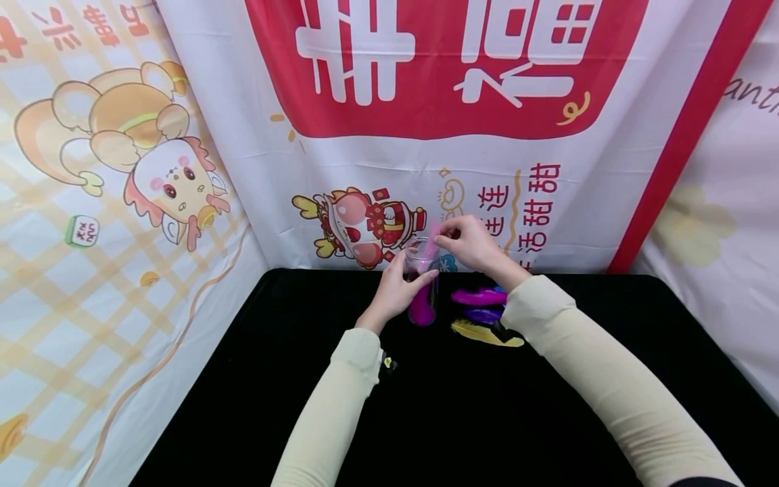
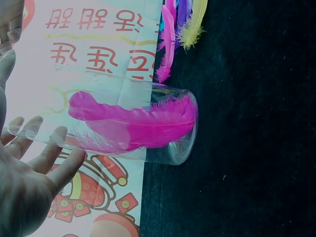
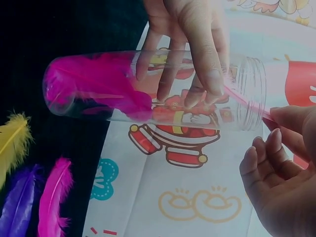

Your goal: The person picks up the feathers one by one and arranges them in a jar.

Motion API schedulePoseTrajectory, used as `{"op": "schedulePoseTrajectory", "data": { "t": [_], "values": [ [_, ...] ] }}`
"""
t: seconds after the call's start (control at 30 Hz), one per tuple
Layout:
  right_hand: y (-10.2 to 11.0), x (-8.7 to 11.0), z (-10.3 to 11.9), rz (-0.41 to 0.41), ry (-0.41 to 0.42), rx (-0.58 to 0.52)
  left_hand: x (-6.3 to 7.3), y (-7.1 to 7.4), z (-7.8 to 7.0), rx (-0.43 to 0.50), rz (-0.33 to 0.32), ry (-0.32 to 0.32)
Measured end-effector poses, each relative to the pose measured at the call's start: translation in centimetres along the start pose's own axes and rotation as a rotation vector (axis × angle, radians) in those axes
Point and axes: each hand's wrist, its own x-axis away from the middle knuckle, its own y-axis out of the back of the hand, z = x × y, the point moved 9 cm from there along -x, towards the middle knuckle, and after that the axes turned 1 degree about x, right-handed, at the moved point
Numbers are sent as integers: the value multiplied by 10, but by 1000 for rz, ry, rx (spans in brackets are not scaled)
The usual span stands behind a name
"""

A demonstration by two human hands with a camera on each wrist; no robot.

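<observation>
The clear threaded-neck jar stands upright on the black table, mouth up (magenta feathers bunched inside). The left hand grips its upper part; the right hand, above, pinches a pink feather slanting into the mouth. Yellow, purple and magenta loose feathers lie to the right.
</observation>
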Motion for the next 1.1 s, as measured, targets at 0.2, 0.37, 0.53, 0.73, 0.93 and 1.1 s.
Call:
{"op": "schedulePoseTrajectory", "data": {
  "t": [0.2,0.37,0.53,0.73,0.93,1.1],
  "values": [
    [-4,-2,3,15,29,32,0,0,1,-2,5,0],
    [-8,-3,2,44,20,43,0,1,2,-14,7,3],
    [-11,-4,4,68,22,66,0,1,2,-4,15,2],
    [-12,-5,0,64,10,83,0,0,1,-3,19,-1],
    [-11,-3,-1,66,16,55,-1,0,1,6,20,-7],
    [-8,0,0,75,26,37,-1,-1,2,4,19,0]
  ]
}}
